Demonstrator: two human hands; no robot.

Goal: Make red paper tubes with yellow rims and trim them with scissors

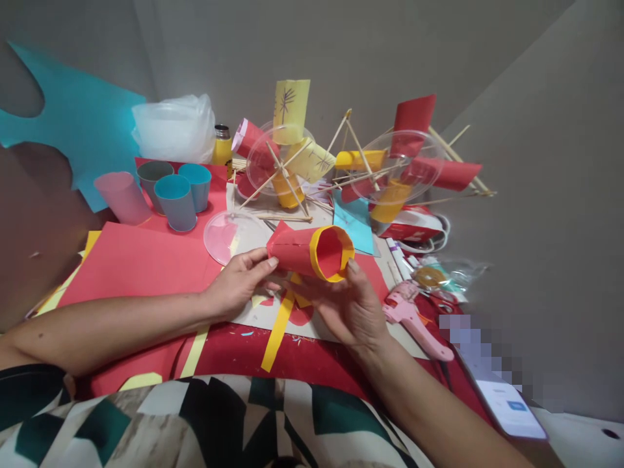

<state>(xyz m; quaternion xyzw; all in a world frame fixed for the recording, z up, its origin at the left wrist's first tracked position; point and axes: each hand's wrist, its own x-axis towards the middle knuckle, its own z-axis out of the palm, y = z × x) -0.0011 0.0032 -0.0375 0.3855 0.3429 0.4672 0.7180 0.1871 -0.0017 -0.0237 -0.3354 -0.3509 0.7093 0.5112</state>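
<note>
A red paper tube [295, 252] with a yellow strip around its rim lies on its side between my two hands, its mouth facing right and toward me. My left hand [238, 283] pinches the far-left end with thumb and fingertips. Around the yellow-rimmed mouth, my right hand [355, 305] has its thumb on the edge and its fingers underneath, partly hidden by the tube. Below the tube a loose yellow paper strip [277, 335] hangs toward the red cloth. Beneath my hands lies a pale board [248, 315] with red paper pieces.
Paper tubes [175, 201] stand at left on red sheets [141, 260]. Two stick-and-plastic-disc wheels [283, 169] [400, 166] carrying paper tubes stand behind. A pink glue gun [414, 318] and a phone [507, 403] lie right. A clear lid [219, 240] rests left of the tube.
</note>
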